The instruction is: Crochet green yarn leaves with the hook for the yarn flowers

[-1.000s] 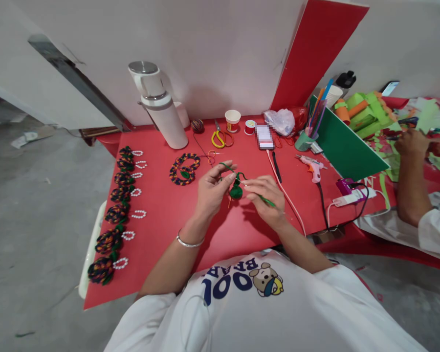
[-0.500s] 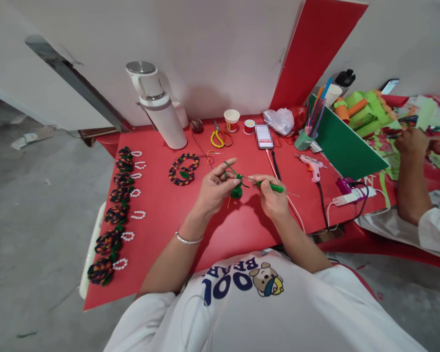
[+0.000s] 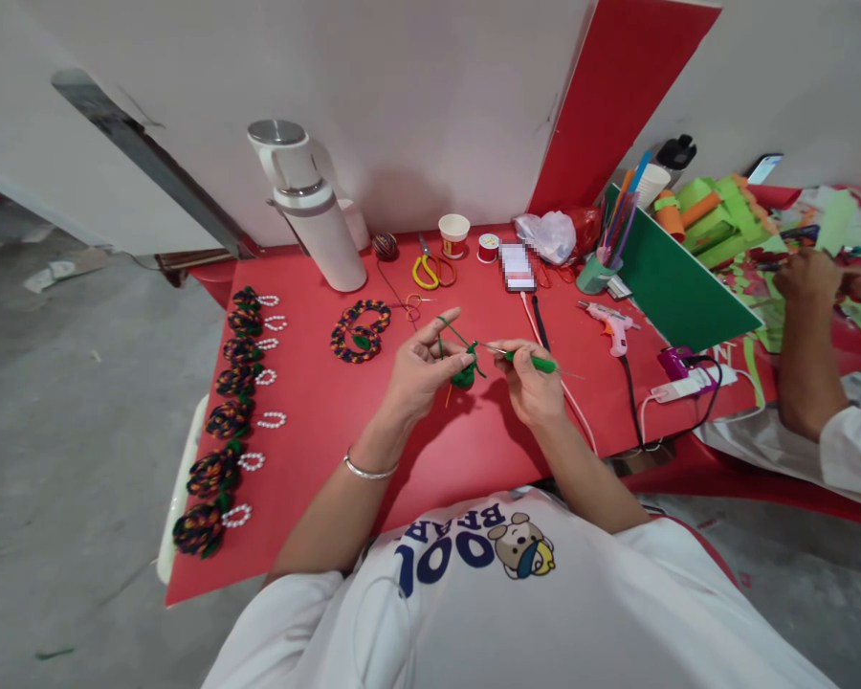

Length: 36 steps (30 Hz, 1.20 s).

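Green yarn piece (image 3: pixel 463 375) sits pinched in my left hand (image 3: pixel 417 371) above the red table (image 3: pixel 316 421), while my right hand (image 3: pixel 532 385) grips the crochet hook (image 3: pixel 529 361), lying crosswise, tip aimed left into it

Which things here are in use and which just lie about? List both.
In use: left hand with green yarn piece; right hand with crochet hook.
Lying about: scissors, glue gun, flask, paper cup, thread spool.
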Motion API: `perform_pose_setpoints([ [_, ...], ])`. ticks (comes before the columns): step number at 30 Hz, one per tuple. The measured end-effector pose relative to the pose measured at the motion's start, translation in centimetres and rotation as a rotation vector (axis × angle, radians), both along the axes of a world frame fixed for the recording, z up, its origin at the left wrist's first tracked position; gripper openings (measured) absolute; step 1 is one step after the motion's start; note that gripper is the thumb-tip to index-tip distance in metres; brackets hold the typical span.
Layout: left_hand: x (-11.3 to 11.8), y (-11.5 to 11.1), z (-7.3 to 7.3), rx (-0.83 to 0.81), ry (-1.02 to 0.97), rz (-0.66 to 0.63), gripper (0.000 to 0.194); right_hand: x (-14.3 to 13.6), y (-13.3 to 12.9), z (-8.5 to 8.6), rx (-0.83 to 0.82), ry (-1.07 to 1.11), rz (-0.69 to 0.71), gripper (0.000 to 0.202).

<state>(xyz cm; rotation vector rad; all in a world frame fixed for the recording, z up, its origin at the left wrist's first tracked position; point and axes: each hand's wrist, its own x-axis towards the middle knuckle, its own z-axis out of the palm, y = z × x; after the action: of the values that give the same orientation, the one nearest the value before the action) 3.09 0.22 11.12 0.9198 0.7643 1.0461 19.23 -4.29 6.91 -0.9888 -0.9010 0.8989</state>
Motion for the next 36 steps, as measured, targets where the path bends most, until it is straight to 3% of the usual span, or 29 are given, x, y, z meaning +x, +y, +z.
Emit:
perform_pose_setpoints([
  [6, -0.1, -0.1, 0.1, -0.038, -0.024, -0.014, 0.084, 0.2, 0.0, 0.0, 0.013, -0.078, 0.064, 0.039],
  [12, -0.2, 0.1, -0.4, -0.054, -0.059, -0.043, 0.078, 0.7, -0.3, 0.0, 0.094, -0.23, 0.04, 0.024],
  [24, 0.0, -0.4, -0.9, 0.413, 0.226, 0.32, 0.04, 0.2, -0.5, 0.7, 0.18, -0.298, 0.03, 0.015],
  [31, 0.6, -0.9, -0.5, 0.403, 0.233, 0.372, 0.034, -0.4, -0.8, 1.4, 0.225, -0.408, -0.044, 0.014],
  [36, 0.5, -0.6, -0.3, 0.303, 0.151, 0.353, 0.047, -0.6, -1.4, 2.3, 0.38, -0.717, -0.117, 0.014],
])
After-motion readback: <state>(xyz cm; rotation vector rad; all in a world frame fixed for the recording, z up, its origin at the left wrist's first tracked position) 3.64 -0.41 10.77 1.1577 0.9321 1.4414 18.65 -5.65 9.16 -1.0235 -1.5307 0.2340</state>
